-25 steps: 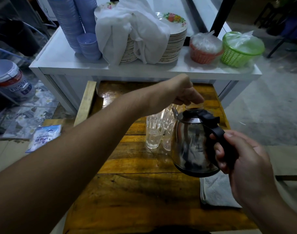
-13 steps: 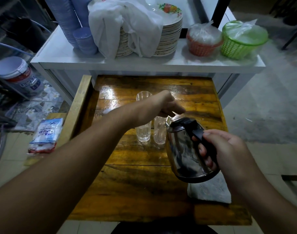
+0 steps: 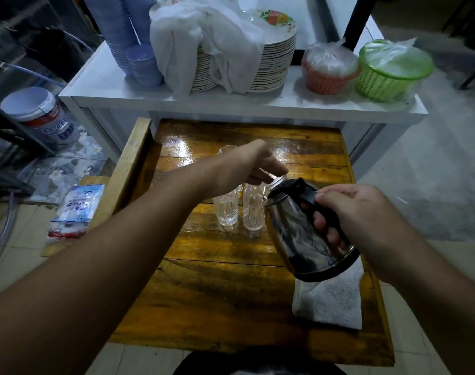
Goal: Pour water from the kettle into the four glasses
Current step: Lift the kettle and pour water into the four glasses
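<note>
A steel kettle point(image 3: 298, 231) with a black lid and handle hangs tilted to the left above the wooden table point(image 3: 220, 296). My right hand point(image 3: 358, 212) grips its handle. My left hand point(image 3: 254, 166) reaches across with its fingertips resting on the kettle's lid. Clear glasses stand grouped in the table's middle: one at the left point(image 3: 225, 209), one right beside it under the spout point(image 3: 254, 212), and another behind point(image 3: 225, 150), mostly hidden by my left wrist. Any further glass is hidden.
A folded white towel point(image 3: 331, 299) lies on the table's right side under the kettle. Behind stands a white shelf point(image 3: 258, 104) with stacked plates under a cloth point(image 3: 209, 41), blue bowls point(image 3: 139, 58), an orange basket point(image 3: 328, 74) and a green basket point(image 3: 390, 71). A white bucket point(image 3: 39, 115) sits at left.
The kettle has tipped further to the left, its spout now over the nearest glass. My left hand stays on the lid. The view has shifted down and closer.
</note>
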